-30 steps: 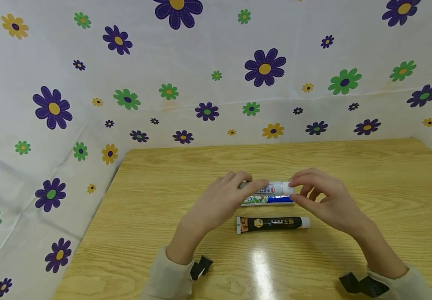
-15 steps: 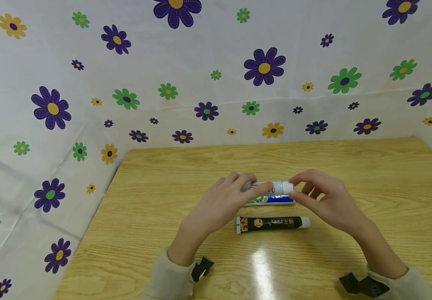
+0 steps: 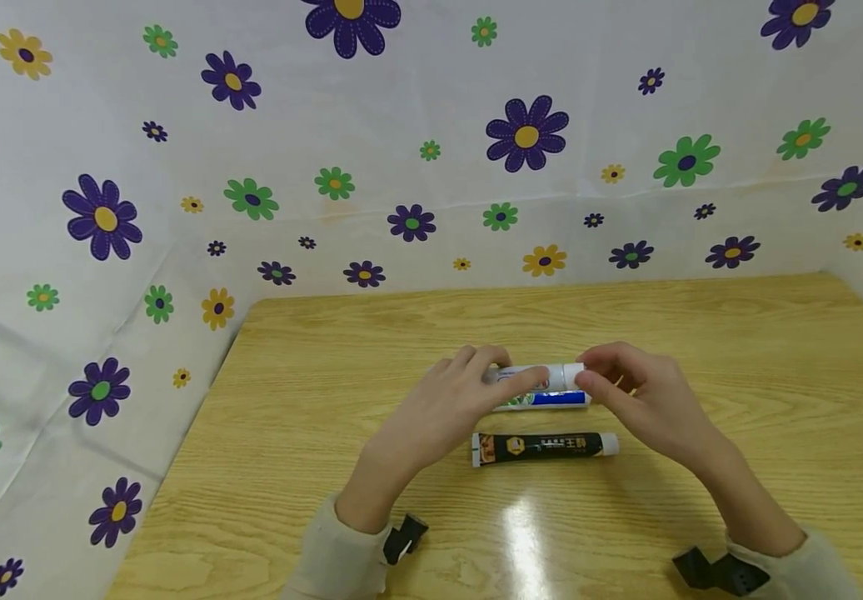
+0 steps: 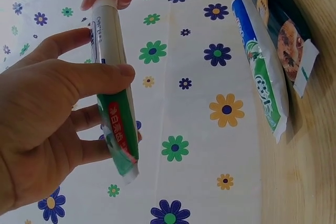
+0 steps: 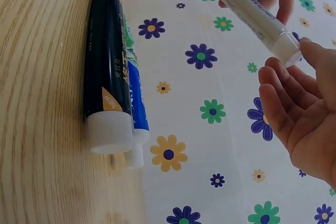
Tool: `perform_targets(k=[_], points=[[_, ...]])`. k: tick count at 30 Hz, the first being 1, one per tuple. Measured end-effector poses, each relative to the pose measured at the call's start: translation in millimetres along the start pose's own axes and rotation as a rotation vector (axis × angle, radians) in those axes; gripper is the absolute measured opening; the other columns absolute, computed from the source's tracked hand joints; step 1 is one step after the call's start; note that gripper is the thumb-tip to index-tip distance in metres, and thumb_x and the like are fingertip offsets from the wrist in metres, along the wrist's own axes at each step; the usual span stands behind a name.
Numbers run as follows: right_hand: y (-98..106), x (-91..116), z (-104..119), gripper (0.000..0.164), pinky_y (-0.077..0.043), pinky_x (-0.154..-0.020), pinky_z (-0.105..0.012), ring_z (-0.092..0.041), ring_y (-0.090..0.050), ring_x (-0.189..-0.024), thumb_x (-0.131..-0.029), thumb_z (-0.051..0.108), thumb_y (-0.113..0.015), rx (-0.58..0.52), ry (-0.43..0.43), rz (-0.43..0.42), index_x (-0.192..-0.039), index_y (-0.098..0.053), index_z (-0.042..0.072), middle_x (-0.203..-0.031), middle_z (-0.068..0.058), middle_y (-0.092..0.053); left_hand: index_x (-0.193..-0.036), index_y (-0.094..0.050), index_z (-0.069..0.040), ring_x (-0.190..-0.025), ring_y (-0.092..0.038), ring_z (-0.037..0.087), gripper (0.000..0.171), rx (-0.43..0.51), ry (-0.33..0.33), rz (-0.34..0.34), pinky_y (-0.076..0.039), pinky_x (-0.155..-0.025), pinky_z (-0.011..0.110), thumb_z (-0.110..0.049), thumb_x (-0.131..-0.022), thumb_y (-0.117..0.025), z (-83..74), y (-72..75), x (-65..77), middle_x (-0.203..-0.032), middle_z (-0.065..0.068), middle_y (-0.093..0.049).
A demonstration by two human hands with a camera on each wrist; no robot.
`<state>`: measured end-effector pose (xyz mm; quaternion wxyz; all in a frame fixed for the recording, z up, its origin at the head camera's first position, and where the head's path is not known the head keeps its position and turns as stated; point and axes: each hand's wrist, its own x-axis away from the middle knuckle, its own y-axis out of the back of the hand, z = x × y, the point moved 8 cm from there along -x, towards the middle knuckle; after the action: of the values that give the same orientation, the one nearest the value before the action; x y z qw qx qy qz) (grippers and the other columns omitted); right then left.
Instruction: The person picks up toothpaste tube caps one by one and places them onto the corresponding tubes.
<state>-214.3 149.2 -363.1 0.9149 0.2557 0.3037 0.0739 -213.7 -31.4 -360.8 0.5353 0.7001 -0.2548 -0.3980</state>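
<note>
My left hand (image 3: 442,400) grips a white and green toothpaste tube (image 4: 114,108), its thumb lying across the tube's front in the left wrist view. The tube is raised above the table, its white cap (image 5: 286,50) pointing right. At that cap, my right hand (image 3: 656,400) pinches with thumb and forefinger; its other fingers curl loosely below in the right wrist view. Part of the tube is covered by the left fingers. On the table beneath lies a blue, green and white toothpaste tube (image 3: 551,399), partly hidden by the raised one.
Nearer the front, a black toothpaste tube (image 3: 547,447) with a white cap lies flat on the wooden table (image 3: 289,475), roughly parallel to the blue one. White cloth (image 3: 431,100) printed with flowers rises behind the table and along its sides.
My left hand has shifted slightly right along the raised tube, its fingers covering more of the label. The right hand's thumb and fingers have closed in around the cap.
</note>
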Motion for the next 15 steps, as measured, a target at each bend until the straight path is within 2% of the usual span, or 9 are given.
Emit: perform_targets(k=[4, 7, 11, 15], points=[[-1, -2, 4, 0.041, -0.052, -0.057, -0.022, -0.006, -0.062, -0.07, -0.089, -0.005, -0.069, -0.022, 0.03, 0.007, -0.127, -0.059, 0.004, -0.1, -0.007, -0.069, -0.152, -0.04, -0.03, -0.116, -0.054, 0.023, 0.069, 0.1, 0.015, -0.002, -0.051, -0.094, 0.037, 0.005, -0.096, -0.059, 3.9, 0.5, -0.4, -0.13, 0.007, -0.054], [-1, -3, 9, 0.054, -0.053, -0.059, -0.021, -0.007, -0.063, -0.076, -0.084, -0.008, -0.072, -0.023, 0.09, 0.025, -0.133, -0.056, 0.007, -0.113, -0.008, -0.065, -0.15, -0.042, -0.027, -0.112, -0.053, 0.02, 0.065, 0.141, -0.014, -0.031, -0.051, -0.09, 0.033, 0.004, -0.096, -0.06, 4.1, 3.4, -0.4, -0.127, 0.006, -0.055], [1, -2, 14, 0.051, -0.053, -0.06, -0.021, -0.008, -0.062, -0.078, -0.082, -0.01, -0.074, -0.022, 0.156, 0.049, -0.128, -0.06, 0.007, -0.116, -0.005, -0.063, -0.148, -0.045, -0.023, -0.11, -0.053, 0.018, 0.061, 0.181, -0.055, -0.061, -0.051, -0.089, 0.03, 0.002, -0.095, -0.062, 3.3, 6.0, -0.6, -0.125, 0.005, -0.055], [4, -1, 16, 0.046, -0.053, -0.061, -0.021, -0.007, -0.062, -0.077, -0.081, -0.012, -0.074, -0.014, 0.168, 0.047, -0.123, -0.065, 0.005, -0.112, -0.004, -0.066, -0.147, -0.046, -0.023, -0.11, -0.053, 0.017, 0.061, 0.202, -0.057, -0.055, -0.051, -0.089, 0.029, 0.002, -0.094, -0.063, 3.4, 5.8, -1.0, -0.125, 0.004, -0.055]])
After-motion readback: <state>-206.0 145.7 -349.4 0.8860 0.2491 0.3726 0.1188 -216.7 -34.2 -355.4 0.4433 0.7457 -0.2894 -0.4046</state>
